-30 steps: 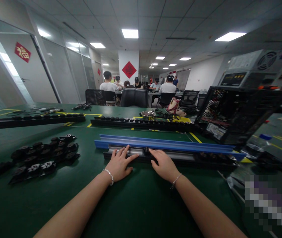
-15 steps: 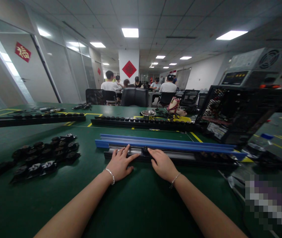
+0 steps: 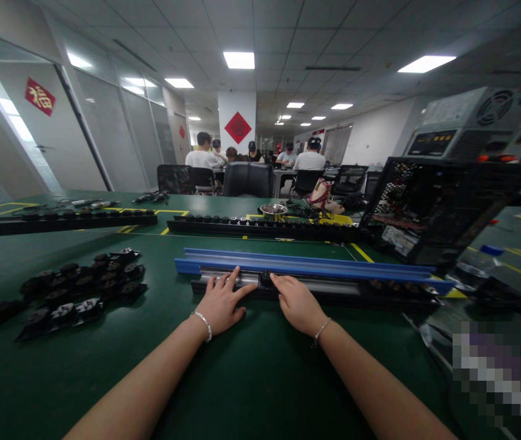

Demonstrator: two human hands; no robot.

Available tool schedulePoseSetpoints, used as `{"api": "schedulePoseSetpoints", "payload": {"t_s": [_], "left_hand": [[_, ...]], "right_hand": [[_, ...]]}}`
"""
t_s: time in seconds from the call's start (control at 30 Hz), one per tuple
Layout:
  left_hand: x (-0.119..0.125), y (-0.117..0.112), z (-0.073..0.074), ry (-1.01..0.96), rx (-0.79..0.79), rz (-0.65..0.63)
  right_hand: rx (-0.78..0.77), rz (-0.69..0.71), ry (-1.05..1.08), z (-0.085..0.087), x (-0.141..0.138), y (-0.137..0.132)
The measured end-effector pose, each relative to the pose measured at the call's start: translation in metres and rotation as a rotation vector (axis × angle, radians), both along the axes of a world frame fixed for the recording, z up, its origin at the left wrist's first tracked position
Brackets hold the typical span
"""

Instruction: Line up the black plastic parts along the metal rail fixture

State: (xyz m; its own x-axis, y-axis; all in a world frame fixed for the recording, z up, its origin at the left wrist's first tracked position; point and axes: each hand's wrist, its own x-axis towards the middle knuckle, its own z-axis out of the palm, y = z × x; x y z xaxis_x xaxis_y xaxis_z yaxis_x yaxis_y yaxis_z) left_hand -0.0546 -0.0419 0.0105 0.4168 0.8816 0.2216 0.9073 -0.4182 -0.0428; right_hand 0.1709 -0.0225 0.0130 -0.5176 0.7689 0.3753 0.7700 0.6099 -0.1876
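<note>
We had nudged the black part (image 3: pixel 265 279) slightly left along the rail (image 3: pixel 338 298), our right hand (image 3: pixel 299 304) with fingers together, our left hand (image 3: pixel 220 305) still spread; 1 blue strip (image 3: pixel 306 264) lay just behind.

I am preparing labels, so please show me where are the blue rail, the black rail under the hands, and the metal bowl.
Blue rail (image 3: pixel 306 266): head view, about the middle of its length.
Black rail (image 3: pixel 356 300): head view, on its front wall.
Metal bowl (image 3: pixel 273 214): head view, on its front wall.
</note>
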Motion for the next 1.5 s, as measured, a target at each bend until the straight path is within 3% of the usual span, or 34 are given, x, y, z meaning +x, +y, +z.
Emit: {"api": "schedulePoseSetpoints", "payload": {"t_s": [0.53, 0.93, 1.17, 1.5], "left_hand": [[0.001, 0.0, -0.001, 0.017, 0.001, -0.003], [0.003, -0.002, 0.003, 0.039, -0.013, 0.015], [0.003, -0.001, 0.003, 0.054, 0.0, 0.003], [0.009, 0.0, 0.002, 0.081, 0.007, 0.051]], "right_hand": [[-0.054, -0.03, -0.091, 0.001, -0.005, -0.003], [-0.012, -0.093, -0.099, -0.002, -0.008, -0.007], [0.009, -0.042, -0.129, 0.0, -0.007, -0.009], [-0.008, -0.175, -0.187, 0.0, -0.018, -0.011]]}}
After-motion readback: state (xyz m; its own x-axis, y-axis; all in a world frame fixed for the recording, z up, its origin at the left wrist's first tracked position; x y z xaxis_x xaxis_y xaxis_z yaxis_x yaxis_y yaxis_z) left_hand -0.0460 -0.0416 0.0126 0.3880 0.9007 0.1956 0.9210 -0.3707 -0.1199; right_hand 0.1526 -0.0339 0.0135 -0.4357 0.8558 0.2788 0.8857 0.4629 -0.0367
